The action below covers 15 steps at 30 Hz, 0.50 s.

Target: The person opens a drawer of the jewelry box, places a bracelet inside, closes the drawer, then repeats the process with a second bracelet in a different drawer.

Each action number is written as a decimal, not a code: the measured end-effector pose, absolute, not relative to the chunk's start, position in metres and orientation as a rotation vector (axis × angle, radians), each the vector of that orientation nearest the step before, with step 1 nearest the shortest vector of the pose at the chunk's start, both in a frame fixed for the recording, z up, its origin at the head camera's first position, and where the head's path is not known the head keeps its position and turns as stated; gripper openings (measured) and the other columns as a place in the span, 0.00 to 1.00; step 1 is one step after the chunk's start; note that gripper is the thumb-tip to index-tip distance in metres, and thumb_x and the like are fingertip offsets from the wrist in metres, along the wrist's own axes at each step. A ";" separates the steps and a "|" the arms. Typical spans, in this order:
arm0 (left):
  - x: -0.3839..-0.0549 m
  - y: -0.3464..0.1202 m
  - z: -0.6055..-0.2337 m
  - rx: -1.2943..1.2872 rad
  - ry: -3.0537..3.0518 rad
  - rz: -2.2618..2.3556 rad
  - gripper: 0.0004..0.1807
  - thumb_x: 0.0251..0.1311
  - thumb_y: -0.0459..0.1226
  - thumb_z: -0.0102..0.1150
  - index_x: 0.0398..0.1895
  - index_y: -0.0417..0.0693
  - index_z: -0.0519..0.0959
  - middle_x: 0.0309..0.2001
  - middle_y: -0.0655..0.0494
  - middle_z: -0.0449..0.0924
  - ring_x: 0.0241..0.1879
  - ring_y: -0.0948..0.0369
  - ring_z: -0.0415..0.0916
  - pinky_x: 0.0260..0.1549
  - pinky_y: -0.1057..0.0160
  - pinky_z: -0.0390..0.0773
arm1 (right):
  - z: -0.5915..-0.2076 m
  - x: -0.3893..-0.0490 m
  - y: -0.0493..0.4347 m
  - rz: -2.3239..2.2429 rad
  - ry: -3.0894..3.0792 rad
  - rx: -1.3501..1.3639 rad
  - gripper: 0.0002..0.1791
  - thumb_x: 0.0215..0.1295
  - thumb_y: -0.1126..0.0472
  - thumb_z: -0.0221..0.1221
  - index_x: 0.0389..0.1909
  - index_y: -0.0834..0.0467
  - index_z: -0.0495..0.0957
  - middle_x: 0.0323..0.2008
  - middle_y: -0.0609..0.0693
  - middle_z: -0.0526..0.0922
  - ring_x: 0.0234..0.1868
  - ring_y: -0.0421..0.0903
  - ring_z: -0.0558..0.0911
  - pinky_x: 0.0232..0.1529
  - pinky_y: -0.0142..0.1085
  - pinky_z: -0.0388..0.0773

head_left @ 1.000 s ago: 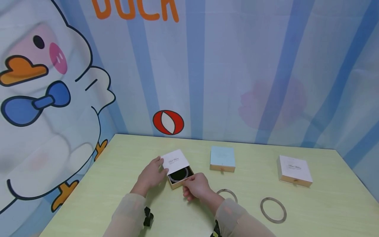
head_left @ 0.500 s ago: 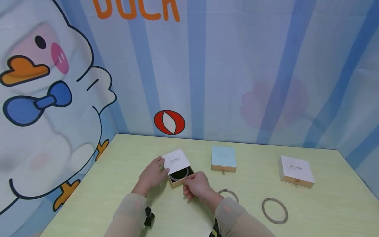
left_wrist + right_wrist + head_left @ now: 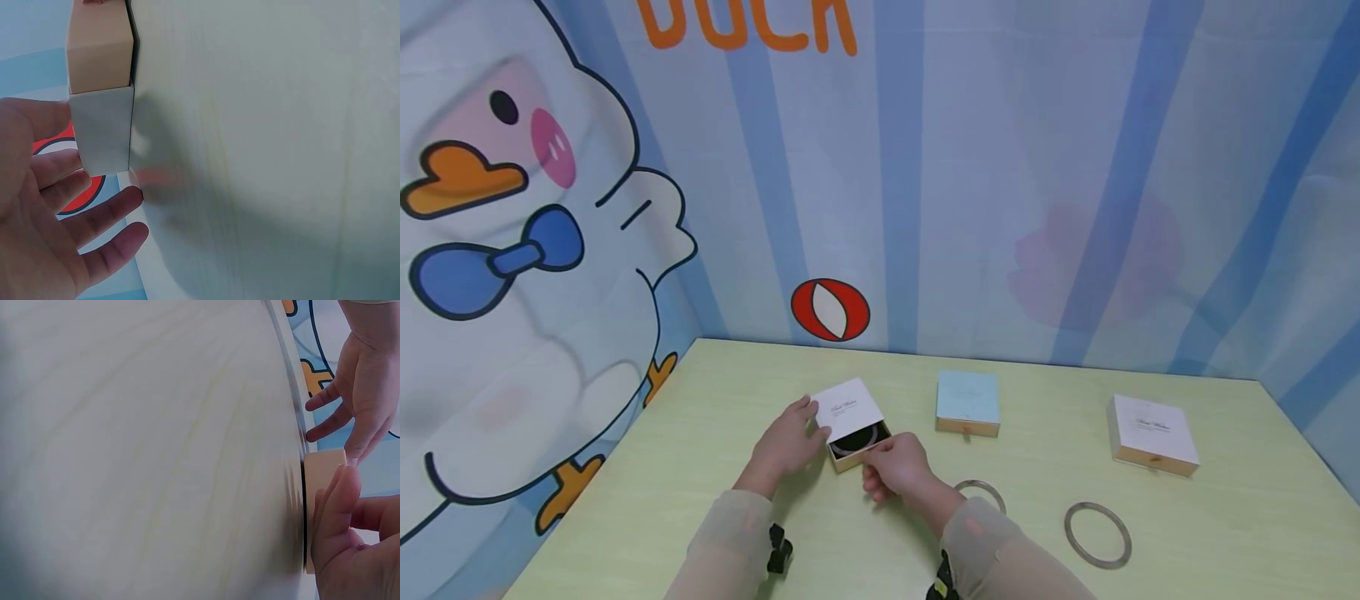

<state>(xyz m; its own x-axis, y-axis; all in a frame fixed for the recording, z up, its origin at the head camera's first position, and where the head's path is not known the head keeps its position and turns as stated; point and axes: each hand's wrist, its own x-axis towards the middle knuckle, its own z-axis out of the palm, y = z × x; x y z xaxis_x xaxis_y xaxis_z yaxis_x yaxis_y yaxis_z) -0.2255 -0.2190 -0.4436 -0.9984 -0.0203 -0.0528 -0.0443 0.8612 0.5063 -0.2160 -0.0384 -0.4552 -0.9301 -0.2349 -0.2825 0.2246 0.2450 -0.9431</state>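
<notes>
A white drawer-style gift box (image 3: 848, 408) lies angled on the table, its drawer (image 3: 842, 463) partly out toward me. Inside, a grey bangle (image 3: 844, 452) rests on black lining, partly covered by the white sleeve. My left hand (image 3: 786, 442) holds the sleeve's left side between thumb and fingers; in the left wrist view its lower fingers spread free. With thumb and index finger, my right hand (image 3: 904, 468) pinches the drawer's front edge. Its fingers hide the pull tab. The right wrist view shows the right thumb (image 3: 342, 500) against the tan drawer front (image 3: 322, 464).
A light-blue box (image 3: 967, 398) and another white box (image 3: 1152, 429) stand farther right, both with their drawers in. Two loose bangles lie near the right forearm: one bangle (image 3: 987, 487) partly behind it, another bangle (image 3: 1097, 535) farther right. A printed curtain (image 3: 970, 183) rises behind the table.
The drawer has slid slightly farther into the sleeve, with my right hand moving along with it. My left hand keeps its hold on the box. The view has shifted a little.
</notes>
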 end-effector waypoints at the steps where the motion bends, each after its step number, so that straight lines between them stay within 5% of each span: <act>1: -0.225 -0.219 -0.443 -0.050 2.987 0.813 0.31 0.65 0.43 0.52 0.68 0.36 0.62 0.72 0.40 0.55 0.70 0.43 0.54 0.67 0.44 0.60 | -0.455 -0.216 -0.039 -1.731 2.158 -0.010 0.10 0.64 0.66 0.55 0.33 0.71 0.80 0.16 0.48 0.77 0.11 0.36 0.74 0.14 0.29 0.77; 15: -0.224 -0.218 -0.440 -0.057 2.977 0.817 0.31 0.65 0.43 0.52 0.68 0.36 0.62 0.72 0.39 0.54 0.70 0.42 0.54 0.67 0.44 0.59 | -0.456 -0.219 -0.042 -1.772 2.140 -0.008 0.10 0.63 0.67 0.55 0.33 0.72 0.79 0.15 0.49 0.77 0.11 0.36 0.74 0.13 0.29 0.76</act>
<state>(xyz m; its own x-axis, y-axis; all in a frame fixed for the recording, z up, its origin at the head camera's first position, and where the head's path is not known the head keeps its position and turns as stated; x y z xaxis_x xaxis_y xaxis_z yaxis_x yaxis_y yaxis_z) -0.2243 -0.2179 -0.4404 -0.9979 -0.0213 -0.0613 -0.0496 0.8593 0.5091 -0.2187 -0.0422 -0.4561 -0.9347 -0.2311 -0.2699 0.2221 0.2130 -0.9515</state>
